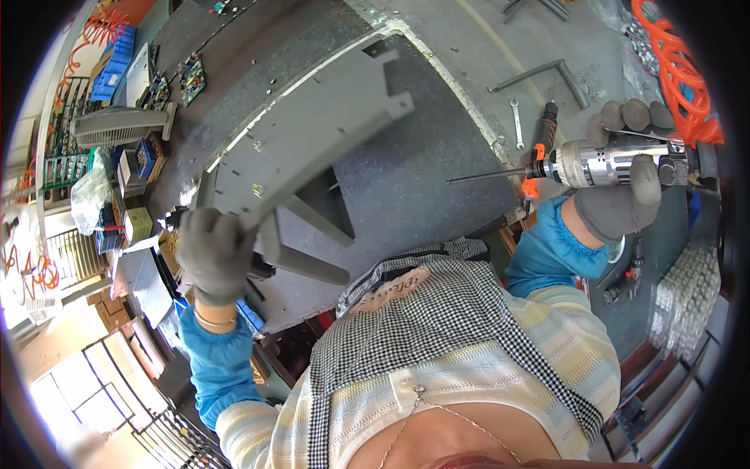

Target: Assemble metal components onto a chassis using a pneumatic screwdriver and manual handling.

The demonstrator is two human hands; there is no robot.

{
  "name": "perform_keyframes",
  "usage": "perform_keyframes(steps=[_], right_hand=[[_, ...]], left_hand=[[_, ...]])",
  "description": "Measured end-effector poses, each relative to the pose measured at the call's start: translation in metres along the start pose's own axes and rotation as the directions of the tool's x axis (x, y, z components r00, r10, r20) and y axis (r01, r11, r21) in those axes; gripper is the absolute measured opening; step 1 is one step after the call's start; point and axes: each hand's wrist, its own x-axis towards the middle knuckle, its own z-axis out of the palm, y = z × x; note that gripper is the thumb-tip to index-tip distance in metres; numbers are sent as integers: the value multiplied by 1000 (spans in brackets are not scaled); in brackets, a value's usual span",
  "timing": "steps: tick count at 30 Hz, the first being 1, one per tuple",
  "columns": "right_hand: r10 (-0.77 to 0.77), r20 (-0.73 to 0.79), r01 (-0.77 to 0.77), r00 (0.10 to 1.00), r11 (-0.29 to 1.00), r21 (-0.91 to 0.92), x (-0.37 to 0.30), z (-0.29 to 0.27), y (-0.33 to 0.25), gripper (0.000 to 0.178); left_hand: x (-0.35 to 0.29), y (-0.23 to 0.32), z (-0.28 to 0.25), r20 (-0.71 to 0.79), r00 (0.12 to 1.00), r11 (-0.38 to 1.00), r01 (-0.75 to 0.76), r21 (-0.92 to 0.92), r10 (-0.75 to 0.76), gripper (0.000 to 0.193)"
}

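Note:
My left hand point(215, 254), in a grey glove, is closed on the near left end of a large grey plastic panel point(320, 117). The panel is tilted over the dark work surface point(445, 156), with posts and a notched far end showing. At the right, my gloved right hand point(621, 207) wraps round a silver pneumatic screwdriver point(598, 162). Its long thin bit points left, toward the panel but apart from it. Beneath the tool's front lies an orange and black power screwdriver point(541, 144), with an open-ended wrench point(516, 125) beside it.
An orange coiled air hose point(676, 66) hangs at the far right. Bent metal bars point(574, 82) lie at the back right. A circuit board point(191, 78), a long grey part point(117, 125) and a blue bin point(116, 62) are on the left. Another tool point(625, 281) lies near my right elbow.

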Motion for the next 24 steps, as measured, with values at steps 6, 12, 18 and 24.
perform_keyframes(steps=[6,12,18,24], right_hand=[[44,26,-46,999,994,96,-5,7,-6,62],[80,8,-80,997,991,108,-9,21,-18,61],[102,3,-102,995,995,19,-11,24,-32,59],[92,177,-114,980,986,119,2,14,-41,54]], left_hand=[[-60,61,8,110,993,993,56,-104,-44,19],[-120,80,59,120,981,981,166,-100,-153,16],[-117,86,55,159,965,969,225,-98,-208,18],[-108,70,22,382,856,591,516,-620,-347,19]])
